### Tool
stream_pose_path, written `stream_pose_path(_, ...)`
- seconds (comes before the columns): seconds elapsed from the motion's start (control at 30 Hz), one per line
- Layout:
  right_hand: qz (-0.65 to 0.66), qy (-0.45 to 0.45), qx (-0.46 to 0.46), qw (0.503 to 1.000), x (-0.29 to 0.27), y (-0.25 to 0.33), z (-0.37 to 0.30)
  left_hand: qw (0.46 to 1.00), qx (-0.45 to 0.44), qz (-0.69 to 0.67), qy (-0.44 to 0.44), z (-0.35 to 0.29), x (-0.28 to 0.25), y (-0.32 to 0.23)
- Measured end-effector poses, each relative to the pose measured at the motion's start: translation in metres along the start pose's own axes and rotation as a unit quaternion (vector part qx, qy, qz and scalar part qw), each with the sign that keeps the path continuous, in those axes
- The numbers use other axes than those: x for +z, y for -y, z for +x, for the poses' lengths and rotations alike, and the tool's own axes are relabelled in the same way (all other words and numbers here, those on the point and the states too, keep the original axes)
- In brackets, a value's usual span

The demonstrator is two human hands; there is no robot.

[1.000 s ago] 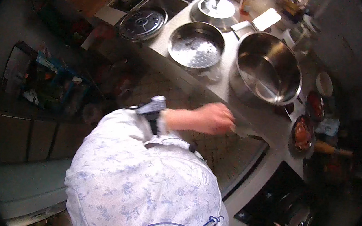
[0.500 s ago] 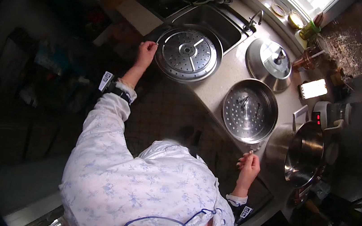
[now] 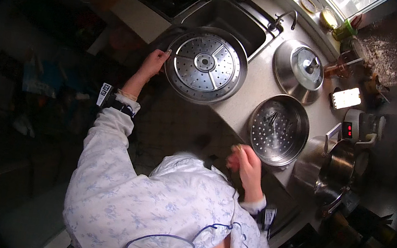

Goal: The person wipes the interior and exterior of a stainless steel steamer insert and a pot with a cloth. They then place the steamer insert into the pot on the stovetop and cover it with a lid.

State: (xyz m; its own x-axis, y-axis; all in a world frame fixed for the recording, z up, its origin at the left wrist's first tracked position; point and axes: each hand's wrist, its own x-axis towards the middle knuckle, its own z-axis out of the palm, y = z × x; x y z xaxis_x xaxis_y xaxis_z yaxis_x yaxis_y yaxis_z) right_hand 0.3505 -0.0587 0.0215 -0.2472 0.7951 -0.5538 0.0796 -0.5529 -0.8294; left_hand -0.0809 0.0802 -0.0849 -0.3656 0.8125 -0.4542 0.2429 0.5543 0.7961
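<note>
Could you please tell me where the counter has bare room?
The main bare patch of counter lies between the perforated disc, the domed lid and the steamer basket; a smaller one sits left of the sink. It is crowded at the right, around the deep pot and lit screen.

A wide, round pan of grey-silver metal (image 3: 202,97) with a darker wall. Lies open side up at the pale counter (image 3: 246,95), reaching past the front edge and overlapping the near side of the steel sink (image 3: 221,18). Holds a flat, round, perforated disc of bright silver metal (image 3: 204,70), dotted with small holes around a hub and divided by three raised spokes.
</note>
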Motion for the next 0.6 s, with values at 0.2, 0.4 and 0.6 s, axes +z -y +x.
stream_pose_path(0.2,0.090,-0.026,0.032,0.995,0.053,0.015,0.122,0.885,0.312,0.219,-0.267,0.042,-0.009,0.031)
stream_pose_path(0.4,0.090,-0.040,0.017,0.995,0.066,0.015,0.159,0.956,0.168,0.200,-0.133,0.055,-0.008,0.030)
stream_pose_path(0.6,0.113,-0.064,-0.080,0.988,0.076,-0.001,0.168,0.882,0.307,0.295,-0.203,0.053,-0.007,0.033)
